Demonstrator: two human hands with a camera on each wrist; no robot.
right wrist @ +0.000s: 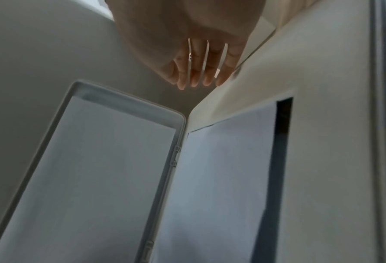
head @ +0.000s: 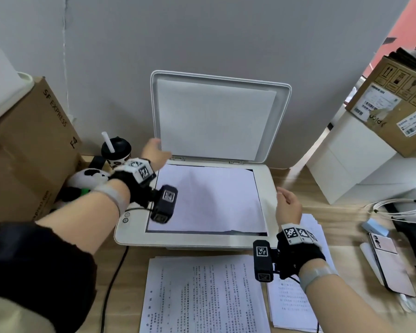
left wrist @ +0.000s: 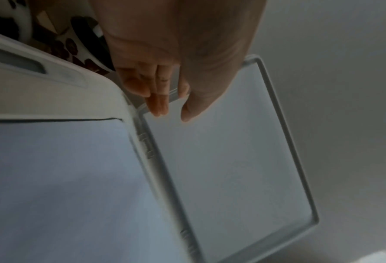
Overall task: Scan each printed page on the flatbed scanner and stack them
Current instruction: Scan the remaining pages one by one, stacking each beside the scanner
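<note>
A white flatbed scanner (head: 269, 188) sits on the desk with its lid (head: 283, 121) raised against the wall. A blank-side-up sheet (head: 207, 200) lies on the glass, slightly askew. My left hand (head: 155, 151) reaches to the lid's lower left edge, fingers straight; in the left wrist view the fingertips (left wrist: 158, 105) are at the lid's rim (left wrist: 286, 124). My right hand (head: 288, 205) hovers open beside the scanner's right side, holding nothing. A stack of printed pages (head: 202, 296) lies in front of the scanner, another stack (head: 296, 304) under my right wrist.
A cardboard box (head: 27, 145), a panda plush (head: 89, 179) and a cup with a straw (head: 117, 150) stand at the left. At the right are a phone (head: 392, 258), white cables (head: 404, 207), white boxes (head: 351, 159) and a labelled carton (head: 394, 102). A black cord (head: 111, 284) runs down the desk.
</note>
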